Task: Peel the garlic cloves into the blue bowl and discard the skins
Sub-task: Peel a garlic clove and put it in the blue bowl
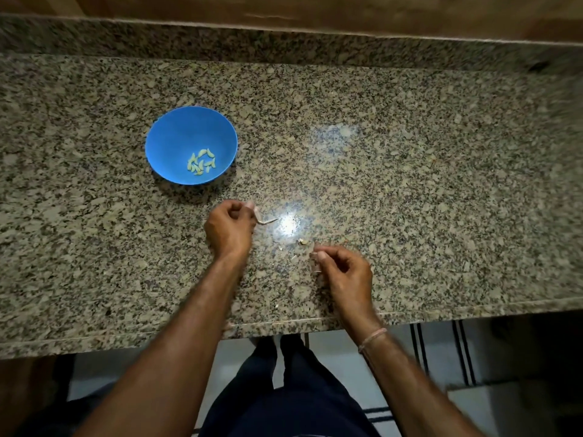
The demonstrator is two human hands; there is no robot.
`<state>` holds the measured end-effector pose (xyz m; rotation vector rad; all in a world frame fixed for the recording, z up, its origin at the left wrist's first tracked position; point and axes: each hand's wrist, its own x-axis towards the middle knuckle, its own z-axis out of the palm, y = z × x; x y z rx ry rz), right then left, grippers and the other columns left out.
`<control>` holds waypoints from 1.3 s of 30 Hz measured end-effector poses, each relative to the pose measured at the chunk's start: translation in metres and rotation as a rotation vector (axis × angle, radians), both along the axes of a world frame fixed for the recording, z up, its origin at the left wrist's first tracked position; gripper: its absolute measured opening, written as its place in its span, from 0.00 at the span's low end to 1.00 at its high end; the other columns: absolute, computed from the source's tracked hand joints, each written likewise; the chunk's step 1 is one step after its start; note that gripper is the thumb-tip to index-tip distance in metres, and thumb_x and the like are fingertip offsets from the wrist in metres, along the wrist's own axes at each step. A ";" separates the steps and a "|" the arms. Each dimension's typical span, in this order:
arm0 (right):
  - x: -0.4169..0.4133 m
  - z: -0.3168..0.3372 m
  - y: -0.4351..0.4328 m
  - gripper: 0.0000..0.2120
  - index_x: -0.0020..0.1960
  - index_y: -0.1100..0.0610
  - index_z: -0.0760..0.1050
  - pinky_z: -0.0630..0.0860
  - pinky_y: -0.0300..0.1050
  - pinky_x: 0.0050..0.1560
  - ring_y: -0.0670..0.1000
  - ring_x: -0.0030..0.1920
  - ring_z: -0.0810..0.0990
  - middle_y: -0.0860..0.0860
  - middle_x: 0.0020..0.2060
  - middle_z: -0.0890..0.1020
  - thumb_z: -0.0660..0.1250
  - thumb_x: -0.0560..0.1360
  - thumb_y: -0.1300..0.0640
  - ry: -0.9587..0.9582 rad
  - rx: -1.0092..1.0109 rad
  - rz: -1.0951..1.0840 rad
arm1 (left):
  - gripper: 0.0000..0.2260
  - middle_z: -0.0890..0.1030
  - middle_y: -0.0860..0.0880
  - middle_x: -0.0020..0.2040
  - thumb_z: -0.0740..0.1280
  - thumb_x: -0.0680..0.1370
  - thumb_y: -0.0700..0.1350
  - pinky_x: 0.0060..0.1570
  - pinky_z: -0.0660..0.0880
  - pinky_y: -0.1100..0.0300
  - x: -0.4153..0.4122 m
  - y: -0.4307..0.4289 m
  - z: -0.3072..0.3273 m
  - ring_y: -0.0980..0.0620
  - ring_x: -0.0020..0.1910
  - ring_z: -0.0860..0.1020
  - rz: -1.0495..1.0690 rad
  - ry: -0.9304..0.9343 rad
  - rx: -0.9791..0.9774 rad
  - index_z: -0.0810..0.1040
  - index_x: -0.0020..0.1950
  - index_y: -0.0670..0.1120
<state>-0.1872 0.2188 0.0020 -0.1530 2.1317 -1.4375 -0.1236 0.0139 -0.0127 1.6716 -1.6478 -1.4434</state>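
Observation:
A blue bowl (pixel 176 134) sits on the granite counter at the left, with several peeled garlic cloves (pixel 201 163) in its bottom. Just below and to the right of the bowl, my left hand (pixel 228 227) has its fingers curled and pinches a garlic clove (pixel 256 212). A strip of skin (pixel 268 221) trails from it. My right hand (pixel 342 268) hovers nearer the counter's front edge and pinches a small piece of skin (pixel 315 247) between thumb and fingertip. Small skin scraps (pixel 303 241) lie on the counter between the hands.
The speckled granite counter (pixel 441 184) runs the full width, with a raised back ledge (pixel 284 42) and a front edge (pixel 315 323) near my body. A bright light glare (pixel 288 223) lies just right of my left hand. Tiled floor shows below.

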 end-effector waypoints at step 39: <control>-0.003 0.001 -0.010 0.15 0.45 0.60 0.79 0.79 0.51 0.45 0.52 0.40 0.80 0.55 0.39 0.83 0.68 0.83 0.49 -0.179 -0.105 0.338 | 0.07 0.86 0.48 0.44 0.74 0.79 0.48 0.59 0.82 0.45 0.035 0.088 0.022 0.48 0.49 0.85 -0.243 0.154 0.280 0.84 0.45 0.45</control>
